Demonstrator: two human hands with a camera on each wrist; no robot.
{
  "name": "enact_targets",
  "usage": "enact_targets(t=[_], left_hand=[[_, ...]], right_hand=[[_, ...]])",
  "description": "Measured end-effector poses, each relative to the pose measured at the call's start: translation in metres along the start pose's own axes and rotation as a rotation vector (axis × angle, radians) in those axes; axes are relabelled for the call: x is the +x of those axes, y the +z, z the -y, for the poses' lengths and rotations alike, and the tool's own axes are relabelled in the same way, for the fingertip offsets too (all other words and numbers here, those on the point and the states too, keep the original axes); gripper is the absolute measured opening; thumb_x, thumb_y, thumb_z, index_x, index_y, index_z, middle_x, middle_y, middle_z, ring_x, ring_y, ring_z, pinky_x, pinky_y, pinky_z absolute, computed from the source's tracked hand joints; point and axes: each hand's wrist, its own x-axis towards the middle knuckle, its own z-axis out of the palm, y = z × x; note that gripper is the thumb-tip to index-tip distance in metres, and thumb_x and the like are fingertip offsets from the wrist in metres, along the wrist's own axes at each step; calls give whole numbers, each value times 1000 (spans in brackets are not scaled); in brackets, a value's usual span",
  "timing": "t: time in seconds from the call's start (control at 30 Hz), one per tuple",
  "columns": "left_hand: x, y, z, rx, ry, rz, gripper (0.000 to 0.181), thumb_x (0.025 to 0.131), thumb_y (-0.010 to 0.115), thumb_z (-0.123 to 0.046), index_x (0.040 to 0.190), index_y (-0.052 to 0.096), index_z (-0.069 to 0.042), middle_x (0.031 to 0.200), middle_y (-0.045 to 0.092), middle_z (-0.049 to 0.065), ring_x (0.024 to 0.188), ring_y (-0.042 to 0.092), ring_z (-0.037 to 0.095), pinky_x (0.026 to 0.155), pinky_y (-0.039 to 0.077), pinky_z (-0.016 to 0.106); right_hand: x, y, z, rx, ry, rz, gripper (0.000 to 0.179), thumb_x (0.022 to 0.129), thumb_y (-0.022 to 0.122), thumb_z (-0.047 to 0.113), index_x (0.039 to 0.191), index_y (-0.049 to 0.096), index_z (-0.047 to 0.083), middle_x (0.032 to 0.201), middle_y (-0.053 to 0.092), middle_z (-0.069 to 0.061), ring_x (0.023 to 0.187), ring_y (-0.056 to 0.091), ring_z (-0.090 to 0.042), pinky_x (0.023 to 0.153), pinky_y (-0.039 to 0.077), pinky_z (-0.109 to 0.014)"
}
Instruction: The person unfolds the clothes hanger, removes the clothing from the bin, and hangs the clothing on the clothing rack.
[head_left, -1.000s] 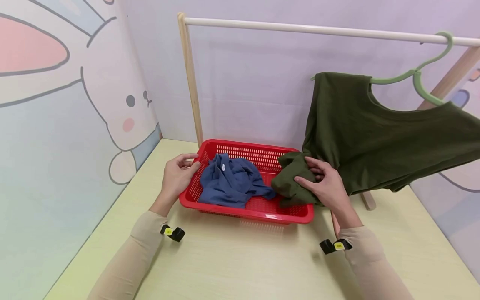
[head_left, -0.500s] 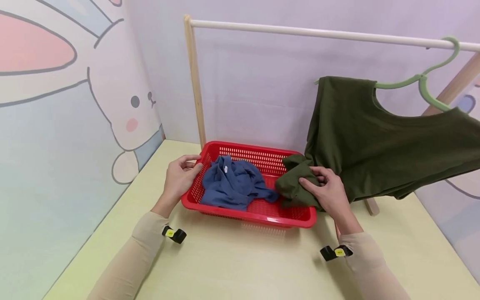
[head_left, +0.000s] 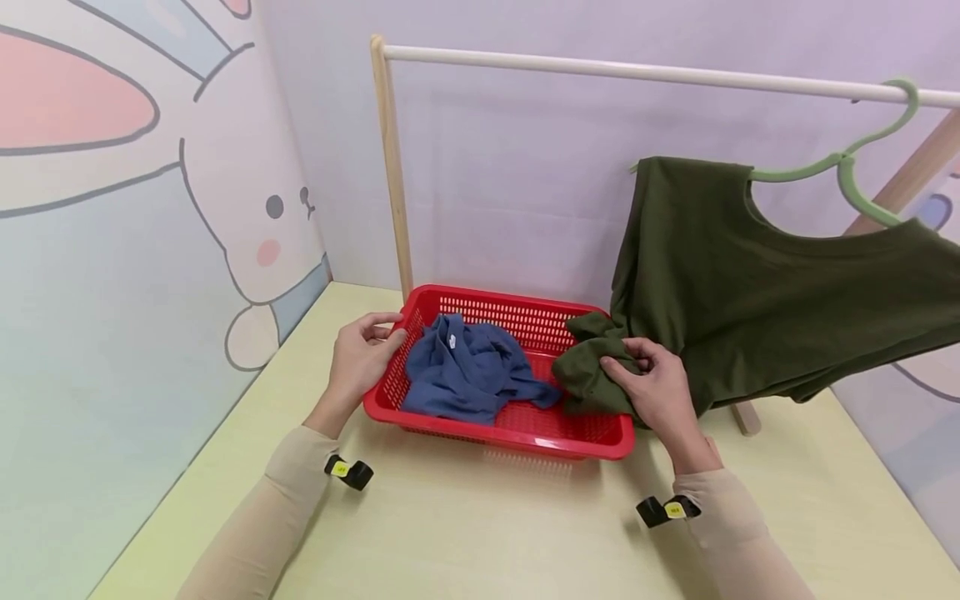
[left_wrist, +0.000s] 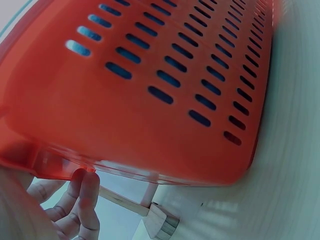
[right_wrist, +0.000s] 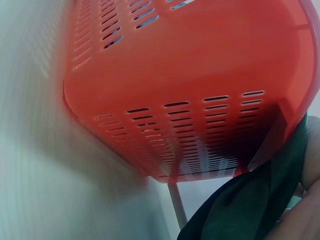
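A red plastic basket with slotted walls stands on the table, seen from outside in both wrist views. My left hand holds its left end by the rim, with the fingertips under the rim. Inside lies a crumpled blue garment with a small white tag. My right hand pinches a bunched dark green cloth at the basket's right end. That cloth drapes over the rim in the right wrist view. Whether it joins the green shirt hanging behind cannot be told.
A rack with a white rail and wooden posts stands behind the basket. The shirt hangs there on a green hanger. A wall with a rabbit drawing borders the pale table on the left.
My right hand has come slightly nearer to me with the green cloth, which is a little more bunched. My left hand stays at the basket's rim. The head view has shifted slightly.
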Motion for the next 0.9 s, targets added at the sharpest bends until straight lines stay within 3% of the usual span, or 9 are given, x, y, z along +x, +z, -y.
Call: enact_targets(t=[0.3, 0.5, 0.9], left_hand=[[0, -1, -1, -14, -2, 7, 39, 109, 74, -29, 146, 73, -14, 123, 72, 20, 102, 73, 29, 98, 65, 45], [0, -1, 0, -9, 0, 6, 39, 110, 73, -28, 146, 73, -14, 123, 72, 20, 103, 73, 30, 99, 65, 46], [1, -1, 2, -7, 4, 7, 39, 109, 74, -29, 145, 73, -14, 124, 73, 20, 105, 74, 32, 99, 65, 44]], right_hand=[[-1, 1, 2, -67, -5, -20, 42, 103, 82, 29, 130, 74, -1, 123, 70, -21, 105, 58, -31, 84, 46, -26], [0, -1, 5, -93, -35, -55, 38, 103, 83, 26, 127, 77, -2, 120, 72, -21, 100, 60, -30, 79, 46, -22], [-2, -26, 22, -77, -65, -175, 33, 103, 83, 24, 125, 79, 0, 117, 74, -20, 96, 56, -23, 79, 44, -23]])
